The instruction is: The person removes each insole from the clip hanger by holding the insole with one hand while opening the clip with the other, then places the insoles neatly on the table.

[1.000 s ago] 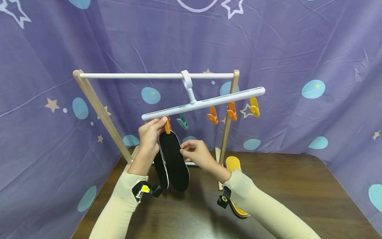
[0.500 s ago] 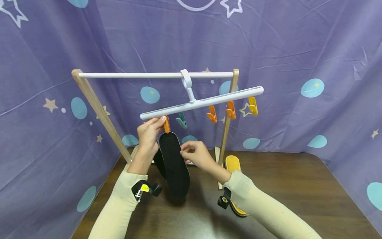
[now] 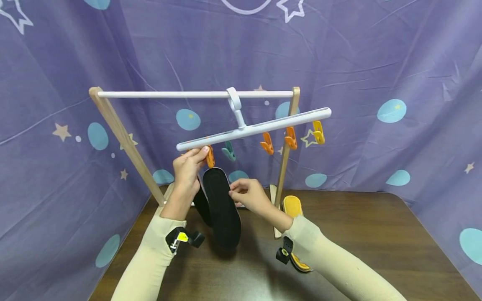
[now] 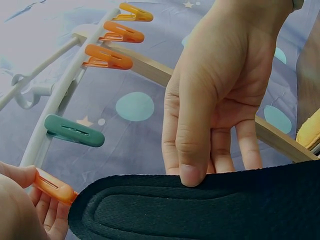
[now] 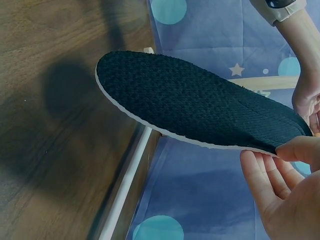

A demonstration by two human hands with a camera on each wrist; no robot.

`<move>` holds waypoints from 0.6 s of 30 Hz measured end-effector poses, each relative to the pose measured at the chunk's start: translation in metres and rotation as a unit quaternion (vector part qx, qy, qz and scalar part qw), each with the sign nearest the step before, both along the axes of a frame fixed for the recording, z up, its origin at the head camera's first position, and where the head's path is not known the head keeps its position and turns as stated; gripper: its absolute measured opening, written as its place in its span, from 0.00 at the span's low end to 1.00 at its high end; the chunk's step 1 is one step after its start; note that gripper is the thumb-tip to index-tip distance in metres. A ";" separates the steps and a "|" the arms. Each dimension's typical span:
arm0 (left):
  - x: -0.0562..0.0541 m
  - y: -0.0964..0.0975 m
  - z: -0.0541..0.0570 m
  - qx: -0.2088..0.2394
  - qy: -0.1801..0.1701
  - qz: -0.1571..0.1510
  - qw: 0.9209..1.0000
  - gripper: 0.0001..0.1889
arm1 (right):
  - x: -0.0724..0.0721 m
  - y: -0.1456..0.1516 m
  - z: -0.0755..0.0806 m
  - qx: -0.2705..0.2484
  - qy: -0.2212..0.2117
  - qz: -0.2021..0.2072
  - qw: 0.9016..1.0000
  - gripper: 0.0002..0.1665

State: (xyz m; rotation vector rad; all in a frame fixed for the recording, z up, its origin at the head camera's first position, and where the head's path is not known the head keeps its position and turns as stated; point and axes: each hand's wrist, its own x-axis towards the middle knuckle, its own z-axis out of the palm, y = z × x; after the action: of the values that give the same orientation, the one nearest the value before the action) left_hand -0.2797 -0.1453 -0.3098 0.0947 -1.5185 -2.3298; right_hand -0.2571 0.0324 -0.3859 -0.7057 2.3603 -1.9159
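Observation:
My left hand [image 3: 186, 171] pinches an orange clothespin [image 3: 210, 158] under the low left end of a tilted white hanger [image 3: 256, 130]. Just below that clothespin, a black insole [image 3: 222, 209] hangs lengthwise, its rounded top right at the clothespin's tip [image 4: 67, 195]. My right hand [image 3: 250, 194] pinches the insole by its right edge, thumb on the black face [image 4: 190, 220] and fingers behind. In the right wrist view its pale rim shows along the underside. Behind it and to the left, a second black insole [image 3: 201, 205] is partly covered by the first and my left hand.
The hanger hooks over a white rod [image 3: 162, 95] on a wooden frame [image 3: 128, 144]. A teal clothespin [image 3: 229, 151], two orange ones and a yellow clothespin [image 3: 318, 133] hang along it. A yellow insole [image 3: 293, 205] lies on the brown table [image 3: 361, 238], partly under my right forearm.
The front insole has dropped slightly away from the clothespin's tip and turned, now covering more of the second insole. My right hand has shifted slightly with it; my left hand stays at the clothespin.

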 end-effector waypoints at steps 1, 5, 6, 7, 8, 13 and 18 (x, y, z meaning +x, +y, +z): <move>0.000 0.000 0.000 0.002 0.000 0.000 1.000 0.12 | 0.000 0.001 -0.001 0.000 -0.001 -0.001 1.000 0.07; -0.001 0.000 -0.001 0.007 0.004 -0.003 1.000 0.14 | 0.001 0.004 -0.002 0.004 -0.001 -0.001 1.000 0.07; -0.001 0.000 -0.001 0.008 0.005 -0.005 1.000 0.14 | 0.001 0.005 -0.002 0.005 0.000 -0.002 1.000 0.07; -0.001 0.000 -0.001 0.009 0.006 -0.007 1.000 0.14 | 0.001 0.006 -0.003 0.006 0.001 -0.003 1.000 0.07; -0.002 0.000 -0.001 0.008 0.007 -0.008 1.000 0.14 | 0.002 0.007 -0.003 0.007 0.001 -0.004 1.000 0.07; -0.002 0.001 -0.001 0.012 0.012 -0.004 1.000 0.10 | 0.002 0.013 -0.004 0.004 -0.005 -0.017 1.000 0.07; -0.002 0.001 0.000 0.020 0.012 0.001 1.000 0.09 | 0.001 0.024 -0.007 0.000 -0.006 -0.016 1.000 0.06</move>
State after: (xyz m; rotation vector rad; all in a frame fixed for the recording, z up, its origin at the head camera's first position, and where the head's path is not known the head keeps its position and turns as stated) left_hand -0.2818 -0.1439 -0.3094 0.0792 -1.4591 -2.3522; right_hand -0.2561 0.0566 -0.3929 -0.6590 2.3779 -1.9272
